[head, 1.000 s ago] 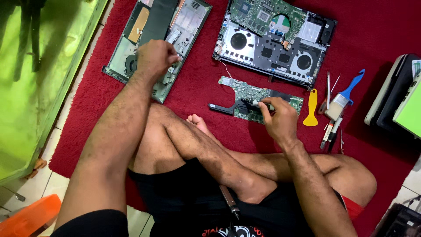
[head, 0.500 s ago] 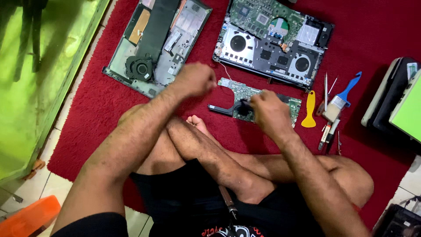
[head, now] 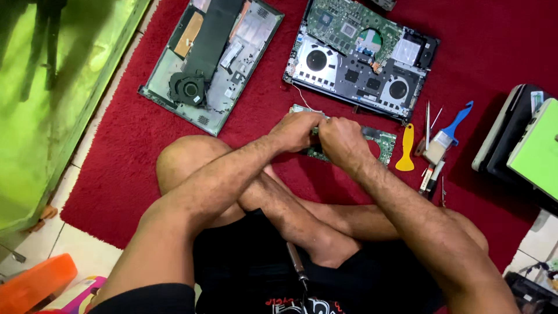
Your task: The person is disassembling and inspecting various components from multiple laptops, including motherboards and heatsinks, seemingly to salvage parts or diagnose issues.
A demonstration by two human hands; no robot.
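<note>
Both hands, left hand (head: 299, 131) and right hand (head: 343, 138), fingers grasping green circuit board (head: 381, 142) on red rug (head: 128, 139); yellow pry tool (head: 406, 149) near.

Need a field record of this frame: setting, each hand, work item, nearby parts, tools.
setting: person seated cross-legged on a red rug
left hand: on the green circuit board, grip hidden
right hand: on the same board, touching the left hand
opened laptop base: beyond the hands, two fans showing
second laptop shell: left of the base, one black fan
tools: yellow pry tool and blue-handled brush, right of the board
lap: screwdriver
</note>
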